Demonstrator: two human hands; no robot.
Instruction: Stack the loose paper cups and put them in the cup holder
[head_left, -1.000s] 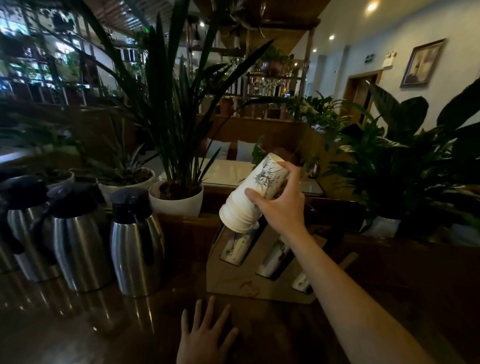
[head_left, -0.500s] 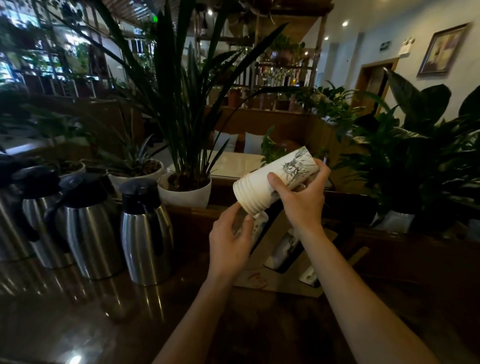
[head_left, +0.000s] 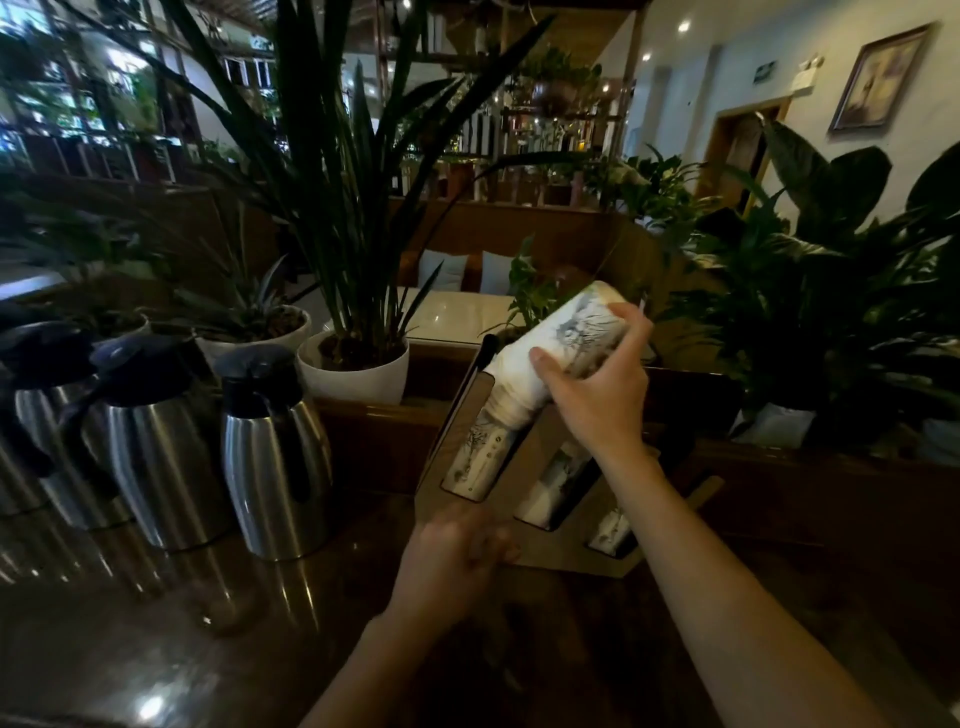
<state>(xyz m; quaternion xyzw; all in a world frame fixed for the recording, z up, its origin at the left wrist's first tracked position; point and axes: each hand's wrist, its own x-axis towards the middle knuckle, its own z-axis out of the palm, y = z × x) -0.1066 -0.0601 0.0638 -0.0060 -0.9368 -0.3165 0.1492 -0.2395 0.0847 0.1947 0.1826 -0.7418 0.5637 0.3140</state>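
Left hand (head_left: 457, 556), lowered since a moment ago, curls its fingers against the cup holder's (head_left: 571, 553) front edge; beyond, the right hand (head_left: 592, 387) grips the cup stack (head_left: 558, 353), its rims now entering the leftmost slot, leaving little clearance at the slot walls, open room above.

A single head-worn wide-angle view looks forward and down from close above the near edge of the bench (head_left: 156, 649). The cup holder (head_left: 566, 540) lies near frame centre; beyond it the view takes in planters and the far wall.
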